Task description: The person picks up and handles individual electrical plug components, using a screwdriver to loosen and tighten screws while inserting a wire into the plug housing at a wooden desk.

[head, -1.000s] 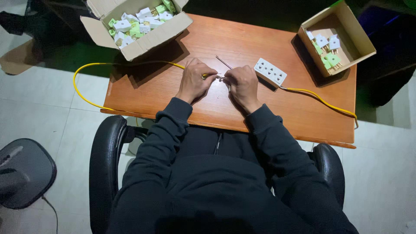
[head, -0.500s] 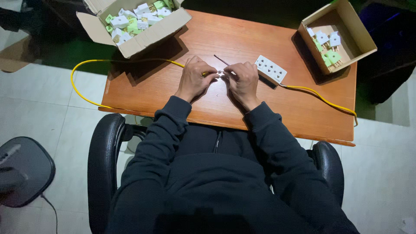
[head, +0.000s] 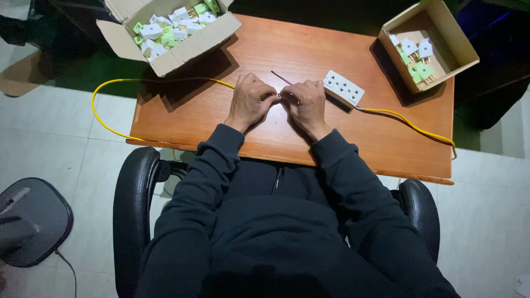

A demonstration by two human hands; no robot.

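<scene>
Smooth wooden table, matt cardboard boxes

An open brown cardboard box with its flaps spread sits well beyond the left hand, off to its left, filled with white and green plugs. A smaller, square open cardboard box lies beyond the right hand, far to its right.

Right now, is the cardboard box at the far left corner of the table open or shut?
Open. The cardboard box has its flaps folded outward, and the white and green plugs inside it are in plain view.
</scene>
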